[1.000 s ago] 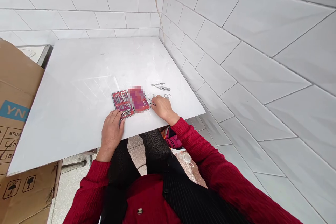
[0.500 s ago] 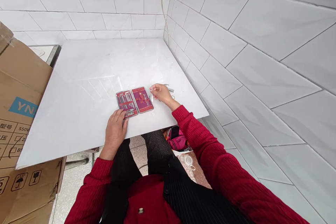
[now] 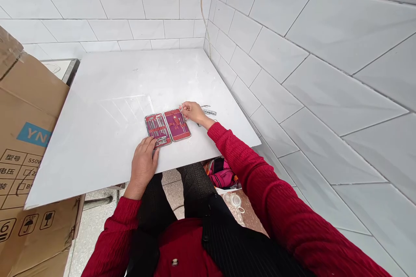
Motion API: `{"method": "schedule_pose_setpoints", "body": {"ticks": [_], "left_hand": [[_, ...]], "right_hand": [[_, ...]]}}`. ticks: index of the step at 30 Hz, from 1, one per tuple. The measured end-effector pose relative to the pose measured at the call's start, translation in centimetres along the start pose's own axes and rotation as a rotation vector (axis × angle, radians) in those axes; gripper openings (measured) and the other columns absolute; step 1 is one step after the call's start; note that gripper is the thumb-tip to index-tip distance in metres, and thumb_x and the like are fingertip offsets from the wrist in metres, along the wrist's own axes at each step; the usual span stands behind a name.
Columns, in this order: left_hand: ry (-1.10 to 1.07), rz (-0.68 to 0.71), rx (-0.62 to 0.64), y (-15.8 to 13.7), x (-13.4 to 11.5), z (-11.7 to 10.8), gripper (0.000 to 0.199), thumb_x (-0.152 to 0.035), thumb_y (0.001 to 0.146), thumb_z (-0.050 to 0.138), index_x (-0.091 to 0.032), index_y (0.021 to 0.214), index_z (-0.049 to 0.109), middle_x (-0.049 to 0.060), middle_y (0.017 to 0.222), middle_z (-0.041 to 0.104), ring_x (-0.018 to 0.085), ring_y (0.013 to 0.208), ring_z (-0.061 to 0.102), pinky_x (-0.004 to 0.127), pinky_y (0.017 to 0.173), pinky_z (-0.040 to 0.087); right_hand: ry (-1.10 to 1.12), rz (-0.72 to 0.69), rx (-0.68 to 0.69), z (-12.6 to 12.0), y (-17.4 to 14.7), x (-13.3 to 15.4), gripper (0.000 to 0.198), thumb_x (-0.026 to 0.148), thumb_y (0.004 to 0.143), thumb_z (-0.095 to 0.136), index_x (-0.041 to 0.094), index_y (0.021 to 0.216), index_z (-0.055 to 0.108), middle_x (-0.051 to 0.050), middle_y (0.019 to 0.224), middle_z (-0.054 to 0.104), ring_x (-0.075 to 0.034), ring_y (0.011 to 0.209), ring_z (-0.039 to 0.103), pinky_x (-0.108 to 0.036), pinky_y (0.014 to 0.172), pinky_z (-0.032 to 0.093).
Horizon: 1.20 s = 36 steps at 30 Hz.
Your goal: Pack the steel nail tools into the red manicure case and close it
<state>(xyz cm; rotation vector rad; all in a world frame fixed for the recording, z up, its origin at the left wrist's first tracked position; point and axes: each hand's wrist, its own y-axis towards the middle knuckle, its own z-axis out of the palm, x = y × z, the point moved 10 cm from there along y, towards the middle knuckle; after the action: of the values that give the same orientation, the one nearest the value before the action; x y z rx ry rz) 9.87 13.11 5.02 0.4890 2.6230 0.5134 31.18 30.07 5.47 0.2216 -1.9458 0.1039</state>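
An open manicure case [image 3: 182, 138] with a red and purple lining lies on the white table. Its left half holds several metal tools [image 3: 157, 125] in a row, and a few small ones are strapped into the right half. My left hand [image 3: 144, 160] grips the case's near left corner, fingers over the edge by a shiny nail clipper [image 3: 160, 140]. Over the far right corner of the case, my right hand [image 3: 193, 112] pinches a slim pale tool [image 3: 181, 107]; its exact kind is too small to tell.
Several loose metal tools [image 3: 209, 111] lie right of my right hand, partly hidden by it. A tiled wall [image 3: 276, 65] borders the table [image 3: 107, 78] on the right. Cardboard boxes [image 3: 29, 108] stand at the left. Below the table's front edge is a pink bag [image 3: 222, 178].
My right hand has moved left with the slim tool, from beside the case to over its far right corner. My left hand stays on the case.
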Motion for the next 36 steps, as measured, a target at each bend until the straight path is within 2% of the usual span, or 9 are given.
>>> {"method": "schedule_pose_setpoints", "body": {"ticks": [4, 9, 14, 16, 22, 27, 30, 33, 36], "left_hand": [[0.006, -0.008, 0.010, 0.0, 0.1, 0.1, 0.041, -0.034, 0.106, 0.041, -0.012, 0.133, 0.062, 0.020, 0.143, 0.063, 0.036, 0.138, 0.055, 0.055, 0.117, 0.045], [-0.008, -0.015, 0.019, 0.1, 0.2, 0.2, 0.041, -0.035, 0.105, 0.042, -0.013, 0.134, 0.062, 0.019, 0.145, 0.063, 0.035, 0.139, 0.054, 0.056, 0.117, 0.044], [-0.009, -0.019, 0.022, 0.1, 0.3, 0.3, 0.042, -0.035, 0.105, 0.041, -0.013, 0.134, 0.062, 0.020, 0.145, 0.062, 0.036, 0.138, 0.054, 0.057, 0.117, 0.045], [-0.010, -0.016, 0.022, 0.1, 0.2, 0.3, 0.043, -0.035, 0.105, 0.041, -0.012, 0.134, 0.062, 0.021, 0.145, 0.062, 0.036, 0.138, 0.054, 0.057, 0.117, 0.045], [-0.006, -0.011, 0.017, 0.1, 0.2, 0.2, 0.041, -0.035, 0.105, 0.041, -0.013, 0.134, 0.062, 0.019, 0.144, 0.062, 0.035, 0.139, 0.054, 0.056, 0.117, 0.045], [-0.004, -0.006, 0.018, 0.1, 0.0, 0.2, 0.042, -0.036, 0.106, 0.040, -0.014, 0.134, 0.062, 0.019, 0.144, 0.062, 0.036, 0.138, 0.054, 0.056, 0.116, 0.045], [-0.005, 0.006, 0.014, 0.3, -0.1, 0.0, 0.044, -0.037, 0.106, 0.038, -0.012, 0.134, 0.061, 0.020, 0.143, 0.063, 0.036, 0.138, 0.054, 0.057, 0.116, 0.045], [0.000, 0.018, 0.017, 0.4, -0.3, 0.0, 0.044, -0.038, 0.106, 0.039, -0.012, 0.134, 0.061, 0.021, 0.143, 0.063, 0.037, 0.138, 0.055, 0.057, 0.115, 0.045], [-0.009, 0.015, 0.015, 0.5, -0.2, -0.1, 0.042, -0.037, 0.105, 0.040, -0.015, 0.136, 0.060, 0.019, 0.143, 0.063, 0.036, 0.138, 0.054, 0.057, 0.115, 0.045]], "right_hand": [[-0.137, 0.010, 0.040, 0.5, -0.3, 0.4, 0.018, 0.011, 0.086, 0.054, 0.019, 0.093, 0.069, 0.004, 0.073, 0.060, -0.013, 0.064, 0.060, -0.025, 0.065, 0.051], [-0.367, 0.003, 0.022, 0.5, -0.7, 1.2, 0.024, 0.010, 0.085, 0.057, 0.019, 0.099, 0.074, 0.002, 0.076, 0.066, -0.016, 0.073, 0.064, -0.027, 0.074, 0.052], [-0.423, 0.020, 0.015, 0.4, -0.8, 1.3, 0.047, 0.010, 0.085, 0.060, 0.019, 0.131, 0.067, 0.000, 0.091, 0.073, -0.017, 0.082, 0.066, -0.028, 0.080, 0.052], [-0.462, 0.010, 0.020, 0.5, -0.7, 1.6, 0.052, 0.009, 0.085, 0.061, 0.018, 0.136, 0.065, -0.001, 0.096, 0.074, -0.018, 0.086, 0.067, -0.029, 0.082, 0.051], [-0.595, -0.009, 0.075, 1.3, -1.0, 2.1, 0.042, 0.010, 0.085, 0.062, 0.020, 0.124, 0.074, -0.003, 0.108, 0.074, -0.020, 0.092, 0.066, -0.029, 0.082, 0.049], [-0.692, -0.033, 0.033, 1.3, -2.0, 2.3, 0.036, 0.023, 0.095, 0.061, 0.022, 0.129, 0.074, -0.008, 0.116, 0.070, -0.023, 0.098, 0.065, -0.032, 0.086, 0.050], [-0.699, -0.027, 0.002, 1.1, -2.5, 1.9, 0.035, 0.030, 0.100, 0.059, 0.022, 0.131, 0.072, -0.009, 0.116, 0.069, -0.024, 0.102, 0.064, -0.033, 0.088, 0.050], [-0.636, -0.039, -0.008, 0.9, -2.8, 1.6, 0.037, 0.030, 0.100, 0.061, 0.021, 0.135, 0.068, -0.007, 0.113, 0.069, -0.022, 0.102, 0.063, -0.032, 0.088, 0.049], [-0.536, -0.062, -0.067, -0.9, -3.4, 1.4, 0.044, 0.027, 0.097, 0.065, 0.019, 0.141, 0.063, -0.005, 0.113, 0.070, -0.018, 0.095, 0.063, -0.031, 0.089, 0.048]]}}
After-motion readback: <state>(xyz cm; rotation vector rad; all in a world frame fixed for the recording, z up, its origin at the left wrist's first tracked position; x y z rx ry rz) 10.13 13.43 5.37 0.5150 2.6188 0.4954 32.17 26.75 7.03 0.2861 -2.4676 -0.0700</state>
